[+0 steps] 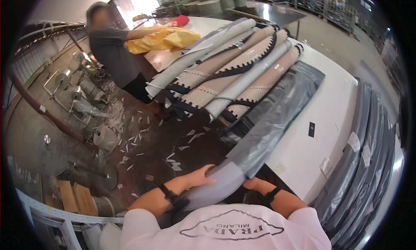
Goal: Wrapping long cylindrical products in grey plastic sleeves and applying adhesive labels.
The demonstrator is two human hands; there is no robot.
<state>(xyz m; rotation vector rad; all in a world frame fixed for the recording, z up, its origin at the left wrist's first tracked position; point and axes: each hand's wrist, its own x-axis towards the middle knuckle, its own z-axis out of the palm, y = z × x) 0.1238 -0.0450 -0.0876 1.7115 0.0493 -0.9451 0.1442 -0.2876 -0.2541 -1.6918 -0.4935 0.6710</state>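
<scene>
Left hand lies palm-down, fingers wrapped over the grey fabric roll; right hand grips underneath.

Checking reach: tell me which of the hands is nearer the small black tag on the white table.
Right. The right hand is under the grey roll, on the side of the black tag; the left hand grips the roll's far side.

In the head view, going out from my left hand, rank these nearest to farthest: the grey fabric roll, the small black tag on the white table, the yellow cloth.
1. Grey fabric roll: the left hand rests on its near end.
2. Small black tag: off to the right, on the white table.
3. Yellow cloth: far end, beside the other person.
</scene>
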